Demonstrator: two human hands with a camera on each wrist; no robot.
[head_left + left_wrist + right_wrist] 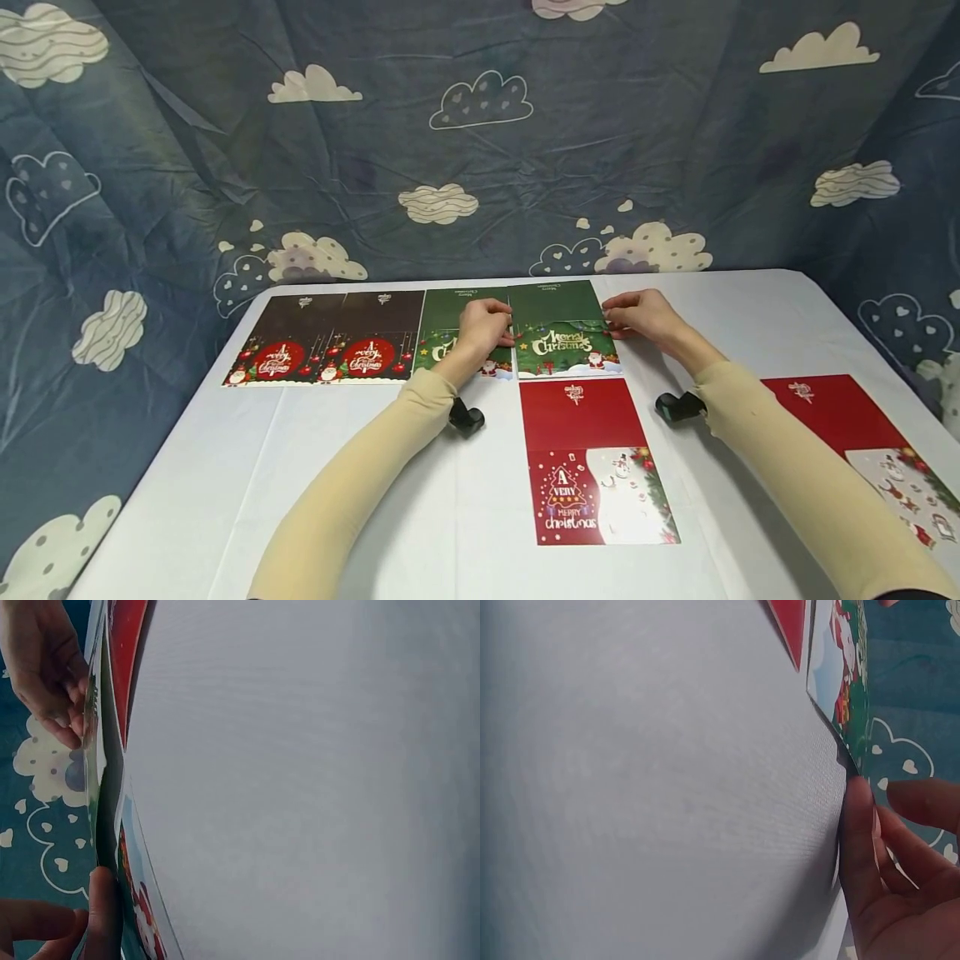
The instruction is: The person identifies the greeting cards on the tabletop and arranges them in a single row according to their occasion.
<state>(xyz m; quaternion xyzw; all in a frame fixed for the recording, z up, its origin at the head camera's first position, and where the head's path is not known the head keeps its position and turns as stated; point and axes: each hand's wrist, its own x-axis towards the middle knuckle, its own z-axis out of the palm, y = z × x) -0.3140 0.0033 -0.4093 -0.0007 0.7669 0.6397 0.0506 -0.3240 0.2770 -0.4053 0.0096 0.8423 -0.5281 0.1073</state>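
A green Christmas card (565, 304), unfolded with a "Merry Christmas" picture on its lower half, lies between both hands at the back of the table. At its left edge my left hand (482, 327) pinches it between thumb and fingers. My right hand (647, 315) grips the opposite edge the same way. Seen from the left wrist, the green card (109, 757) looks slightly raised and bent at its fold. The left hand and wrist partly cover a second green card (442, 310) beside it. Just below lies an open red card (581, 421).
Two dark brown cards with red ornament pictures, one on the left (283, 333) and one beside it (382, 321), continue the back row. Another red card (836, 408) lies at the right, partly behind the right sleeve. A cloud-patterned cloth (480, 150) hangs behind the white table (315, 450).
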